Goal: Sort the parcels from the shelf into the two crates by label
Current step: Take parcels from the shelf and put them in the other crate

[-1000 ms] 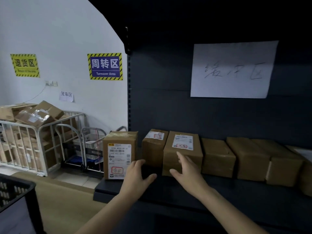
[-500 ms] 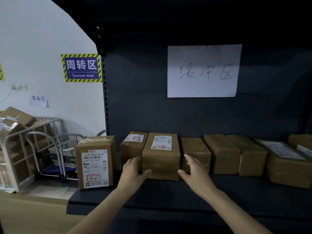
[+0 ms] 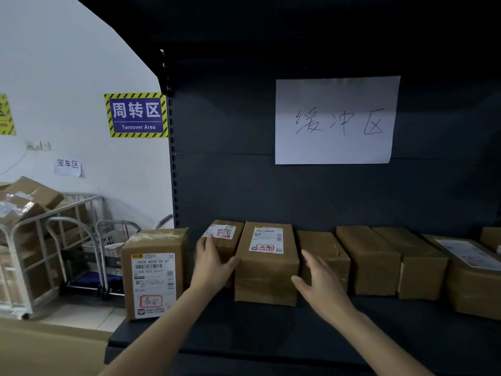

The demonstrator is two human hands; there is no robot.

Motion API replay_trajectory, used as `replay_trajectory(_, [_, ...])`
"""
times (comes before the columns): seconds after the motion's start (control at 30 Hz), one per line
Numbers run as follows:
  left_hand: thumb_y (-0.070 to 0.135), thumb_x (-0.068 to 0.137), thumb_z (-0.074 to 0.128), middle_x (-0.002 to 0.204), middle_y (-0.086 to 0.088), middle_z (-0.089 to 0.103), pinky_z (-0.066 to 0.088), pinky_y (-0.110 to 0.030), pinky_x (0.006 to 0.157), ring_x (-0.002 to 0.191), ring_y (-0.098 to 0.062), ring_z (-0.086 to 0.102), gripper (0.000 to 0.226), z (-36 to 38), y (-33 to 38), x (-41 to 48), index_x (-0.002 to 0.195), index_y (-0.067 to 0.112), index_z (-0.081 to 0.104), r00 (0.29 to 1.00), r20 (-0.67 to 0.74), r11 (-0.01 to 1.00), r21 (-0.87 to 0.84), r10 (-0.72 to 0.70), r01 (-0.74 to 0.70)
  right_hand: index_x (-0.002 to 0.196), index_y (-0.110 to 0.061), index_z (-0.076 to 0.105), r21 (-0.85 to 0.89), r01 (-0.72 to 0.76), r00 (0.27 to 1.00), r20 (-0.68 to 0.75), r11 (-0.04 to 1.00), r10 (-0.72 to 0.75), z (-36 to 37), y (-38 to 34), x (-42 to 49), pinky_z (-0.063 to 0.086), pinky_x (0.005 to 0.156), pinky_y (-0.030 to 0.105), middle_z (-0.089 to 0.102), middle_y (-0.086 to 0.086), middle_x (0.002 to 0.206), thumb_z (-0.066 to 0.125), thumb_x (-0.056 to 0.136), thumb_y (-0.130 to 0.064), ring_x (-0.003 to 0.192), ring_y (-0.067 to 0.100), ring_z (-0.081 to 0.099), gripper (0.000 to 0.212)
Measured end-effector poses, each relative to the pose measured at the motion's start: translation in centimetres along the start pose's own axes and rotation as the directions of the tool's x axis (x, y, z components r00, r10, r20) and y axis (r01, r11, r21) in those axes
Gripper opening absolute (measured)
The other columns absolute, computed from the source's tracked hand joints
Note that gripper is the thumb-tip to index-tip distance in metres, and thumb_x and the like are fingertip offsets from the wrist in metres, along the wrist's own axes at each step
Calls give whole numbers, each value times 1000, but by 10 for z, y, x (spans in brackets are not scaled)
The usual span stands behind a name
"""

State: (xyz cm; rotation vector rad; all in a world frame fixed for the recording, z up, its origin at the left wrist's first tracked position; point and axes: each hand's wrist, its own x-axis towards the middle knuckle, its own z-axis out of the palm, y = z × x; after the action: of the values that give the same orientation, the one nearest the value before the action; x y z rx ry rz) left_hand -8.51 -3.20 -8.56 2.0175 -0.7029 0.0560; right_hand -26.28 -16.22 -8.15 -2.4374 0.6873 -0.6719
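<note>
Both bare forearms reached over the front lip of the dark shelf. The hands had moved in from half a second earlier, when they hung short of the box front, and now flanked the labelled middle parcel. The left hand stood with fingers straight and spread up the parcel's left side, thumb against its front left edge. The right hand mirrored it, fingers extended along the right side and thumb at the lower right corner. Neither hand had curled round the box, which sat flat on the shelf between the two palms with its white label facing up.

The left fingers partly covered a smaller labelled parcel just behind them. At the shelf's left end an upright parcel showed a printed label with a red-boxed handwritten mark. To the right ran a row of plain brown parcels, touching side by side. A handwritten paper sign was fixed to the back panel above. Beyond the shelf, against the white wall, were hand trucks, a cage trolley heaped with cartons and a "Turnover Area" sign.
</note>
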Motion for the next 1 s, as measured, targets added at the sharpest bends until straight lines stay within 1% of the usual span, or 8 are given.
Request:
replay_trajectory(0.13, [23, 89, 59, 154, -8, 14, 22, -38, 114, 143, -24, 15, 67, -4, 7, 16, 144, 10, 23, 1000, -19, 1000, -19, 13, -13, 147, -18, 19, -76, 55, 997, -41, 996, -58, -2, -6, 10, 32, 103, 21, 29, -5, 148, 49, 95, -30, 133, 10, 34, 62])
replay_trajectory(0.27, [29, 88, 61, 156, -12, 6, 20, -40, 115, 145, -26, 5, 79, -1, 11, 39, 147, 4, 13, 994, 6, 991, 77, -108, 107, 147, -18, 19, -113, 95, 994, -48, 989, -101, -1, -14, 24, 36, 100, 20, 28, -5, 148, 50, 94, -29, 130, 9, 37, 62])
replay_trajectory(0.33, [32, 84, 65, 154, -14, 9, 23, -42, 114, 143, -29, 7, 86, 1, 13, 50, 146, 4, 13, 983, 12, 973, 143, -185, 181, 147, -19, 18, -130, 110, 993, -35, 985, -115, -1, -18, 30, 36, 98, 18, 28, -6, 148, 49, 95, -29, 130, 8, 36, 62])
replay_trajectory(0.43, [41, 78, 69, 147, -16, 22, 30, -43, 111, 137, -32, 20, 91, 2, 13, 62, 144, 3, 19, 965, 4, 918, 310, -261, 247, 147, -18, 18, -175, 111, 994, -4, 978, -114, 0, -21, 39, 37, 99, 21, 26, -5, 149, 49, 95, -32, 131, 10, 36, 62])
replay_trajectory(0.57, [45, 75, 69, 142, -18, 22, 30, -41, 110, 133, -34, 22, 96, 5, 10, 69, 143, 1, 18, 948, 14, 837, 473, -318, 274, 146, -17, 22, -243, 132, 990, 73, 961, -118, 1, -17, 48, 39, 102, 26, 26, -5, 148, 48, 93, -39, 130, 12, 35, 63])
replay_trajectory(0.67, [50, 77, 63, 139, -18, 31, 31, -40, 107, 129, -34, 29, 88, 6, 13, 71, 142, 4, 23, 952, 25, 774, 589, -306, 233, 143, -19, 29, -302, 166, 982, 143, 939, -127, -1, -12, 51, 37, 104, 29, 27, -5, 146, 51, 90, -45, 132, 13, 30, 64])
replay_trajectory(0.83, [44, 76, 63, 131, -18, 37, 37, -39, 99, 123, -34, 36, 75, 4, 19, 72, 137, 10, 35, 956, 21, 770, 598, -293, 223, 139, -23, 36, -360, 223, 966, 204, 906, -157, -1, -4, 51, 38, 102, 27, 34, -7, 141, 55, 87, -46, 128, 10, 33, 60])
replay_trajectory(1.0, [45, 70, 68, 126, -17, 40, 33, -39, 100, 118, -35, 38, 74, -9, 39, 64, 129, 10, 41, 993, -52, 742, 660, -109, 116, 140, -20, 35, -346, 247, 961, 206, 905, -184, -1, -2, 52, 35, 104, 25, 32, -5, 142, 54, 88, -44, 129, 11, 31, 61])
